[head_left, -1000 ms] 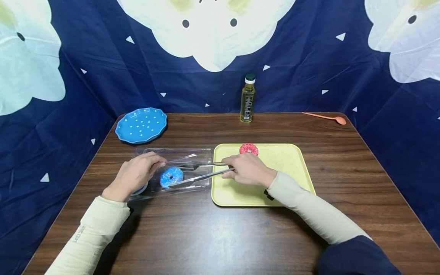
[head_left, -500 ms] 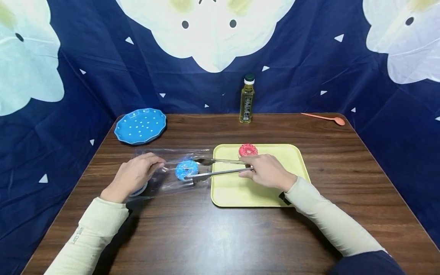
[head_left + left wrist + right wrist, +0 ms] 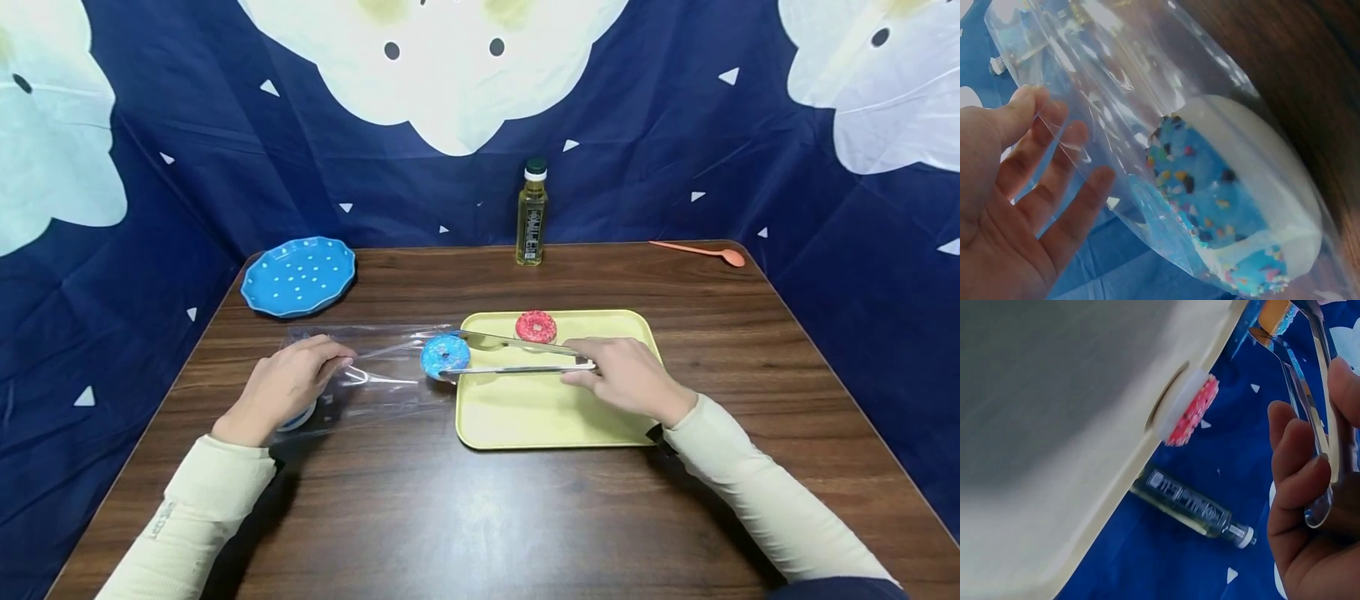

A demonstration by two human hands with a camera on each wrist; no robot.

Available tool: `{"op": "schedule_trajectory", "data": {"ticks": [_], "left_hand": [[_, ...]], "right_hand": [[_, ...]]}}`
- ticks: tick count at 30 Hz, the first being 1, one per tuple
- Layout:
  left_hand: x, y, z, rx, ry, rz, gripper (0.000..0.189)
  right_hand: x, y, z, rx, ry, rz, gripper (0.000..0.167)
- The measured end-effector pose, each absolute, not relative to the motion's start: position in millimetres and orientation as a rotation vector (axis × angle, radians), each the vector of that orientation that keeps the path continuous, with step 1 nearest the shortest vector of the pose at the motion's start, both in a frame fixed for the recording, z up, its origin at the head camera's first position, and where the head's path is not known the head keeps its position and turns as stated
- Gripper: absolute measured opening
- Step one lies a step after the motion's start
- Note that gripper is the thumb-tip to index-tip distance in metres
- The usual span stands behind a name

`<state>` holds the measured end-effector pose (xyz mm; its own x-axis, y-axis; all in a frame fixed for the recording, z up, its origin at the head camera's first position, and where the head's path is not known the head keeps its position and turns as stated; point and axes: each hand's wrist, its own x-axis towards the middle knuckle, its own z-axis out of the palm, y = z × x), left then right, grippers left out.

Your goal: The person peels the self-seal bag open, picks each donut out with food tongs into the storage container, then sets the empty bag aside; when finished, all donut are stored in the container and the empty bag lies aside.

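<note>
Blue donut (image 3: 445, 357), between the tips of the shiny tongs (image 3: 525, 369), sits mid-frame at the right end of the bag (image 3: 378, 380), by the left rim of the tray (image 3: 555, 417) (contact unclear); it lies right of the left hand (image 3: 281, 387), whose fingertips are slightly nearer, and left of the right hand (image 3: 626, 375), tongs' long axis running roughly side to side. Left thumb and finger pinch the bag's edge, clear glossy film; right fingers curl round the tongs. Blue donut: round, holed, speckled; tray: pale yellow, round-cornered, red donut (image 3: 536, 327) near its upper rim.
</note>
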<state>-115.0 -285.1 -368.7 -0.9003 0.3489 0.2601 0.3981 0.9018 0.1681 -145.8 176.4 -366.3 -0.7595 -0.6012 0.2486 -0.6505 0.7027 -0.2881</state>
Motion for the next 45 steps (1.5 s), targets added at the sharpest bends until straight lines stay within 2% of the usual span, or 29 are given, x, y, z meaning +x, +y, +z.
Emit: {"op": "schedule_trajectory", "data": {"ticks": [20, 45], "left_hand": [[-114.7, -285.4, -370.7, -0.587, -2.841, -0.314, 0.012], [-118.7, -286.0, -370.1, -0.598, -2.810, -0.313, 0.011]], "right_hand": [[-119.9, 244.1, -358.6, 0.829, -2.747, 0.502, 0.039], [-94.0, 314.3, -358.7, 0.481, -2.837, 0.446, 0.047]]}}
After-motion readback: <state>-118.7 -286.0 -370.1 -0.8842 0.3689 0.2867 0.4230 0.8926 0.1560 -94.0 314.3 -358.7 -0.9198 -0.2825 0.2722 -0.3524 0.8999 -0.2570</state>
